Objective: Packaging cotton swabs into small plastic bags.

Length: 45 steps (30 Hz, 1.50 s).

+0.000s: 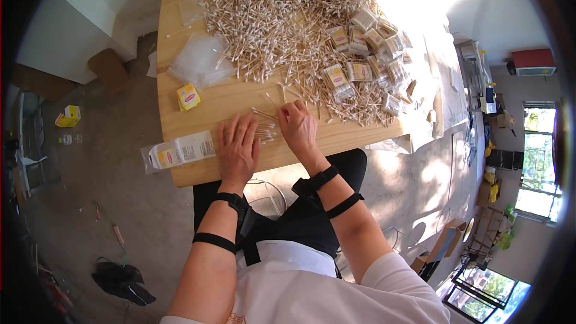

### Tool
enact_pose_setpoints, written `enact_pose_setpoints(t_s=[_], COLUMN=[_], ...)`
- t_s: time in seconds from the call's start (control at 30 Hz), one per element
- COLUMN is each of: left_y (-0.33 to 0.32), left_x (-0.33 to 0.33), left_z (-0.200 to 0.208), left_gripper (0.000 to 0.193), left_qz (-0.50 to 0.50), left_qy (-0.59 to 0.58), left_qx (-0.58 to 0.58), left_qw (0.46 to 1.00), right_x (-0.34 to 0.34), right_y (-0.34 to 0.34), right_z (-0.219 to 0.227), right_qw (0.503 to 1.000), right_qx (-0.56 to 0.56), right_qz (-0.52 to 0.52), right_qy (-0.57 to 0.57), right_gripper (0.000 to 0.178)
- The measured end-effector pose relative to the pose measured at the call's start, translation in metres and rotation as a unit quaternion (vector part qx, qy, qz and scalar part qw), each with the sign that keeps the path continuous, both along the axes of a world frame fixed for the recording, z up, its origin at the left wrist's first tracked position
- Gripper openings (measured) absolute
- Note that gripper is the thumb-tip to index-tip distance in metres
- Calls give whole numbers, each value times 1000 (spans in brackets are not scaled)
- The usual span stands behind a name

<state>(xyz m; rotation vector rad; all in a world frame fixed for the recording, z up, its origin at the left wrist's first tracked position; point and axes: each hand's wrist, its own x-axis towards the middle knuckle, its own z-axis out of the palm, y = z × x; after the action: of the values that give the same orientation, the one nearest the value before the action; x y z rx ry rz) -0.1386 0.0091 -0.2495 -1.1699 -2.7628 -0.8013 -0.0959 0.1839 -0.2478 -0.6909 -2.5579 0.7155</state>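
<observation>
My left hand [239,147] lies flat near the table's front edge, fingers stretched out and close together. A small group of cotton swabs [264,132] lies beside its fingers, between my two hands. Fingers pinched, my right hand [298,127] is just right of that group; a single cotton swab [272,101] sticks out from its fingertips, though the grip itself is partly hidden. Left of my left hand rests a clear plastic packet [189,147] with a yellow card inside. Farther back spreads a large heap of loose cotton swabs [270,24].
Several filled packets of swabs [360,72] are piled on the heap's right side. Empty clear bags [201,60] and a stack of yellow cards [188,97] lie on the wooden table [300,150] at left. A yellow box [68,116] and a black bag [123,282] are on the floor.
</observation>
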Motion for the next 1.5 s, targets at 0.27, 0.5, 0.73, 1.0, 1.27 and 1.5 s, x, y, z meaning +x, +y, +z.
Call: enact_pose_setpoints(t_s=[0.27,0.5,0.73,1.0,1.27,1.5], left_y=[-1,-2,-2,-4,-3,-1], left_x=[0,0,0,0,-1,-1], left_z=[0,0,-2,1,1,1], left_gripper=[46,46,58,59,55,56], left_qz=[-2,-1,-3,-5,-3,-14], left_qy=[3,3,0,-9,-11,-12], left_qx=[-11,-16,-10,-14,-20,8], left_qw=[1000,1000,1000,1000,1000,1000], right_x=[-9,-7,-2,-17,-19,-10], right_y=[5,5,-6,15,19,15], right_z=[5,2,0,10,-1,24], right_qw=[999,1000,995,999,999,891], right_qx=[3,-20,-63,-22,-12,-451], right_qz=[-37,13,79,-16,39,34], right_qy=[-12,-10,-8,42,-26,51], right_gripper=[13,11,7,7,8,22])
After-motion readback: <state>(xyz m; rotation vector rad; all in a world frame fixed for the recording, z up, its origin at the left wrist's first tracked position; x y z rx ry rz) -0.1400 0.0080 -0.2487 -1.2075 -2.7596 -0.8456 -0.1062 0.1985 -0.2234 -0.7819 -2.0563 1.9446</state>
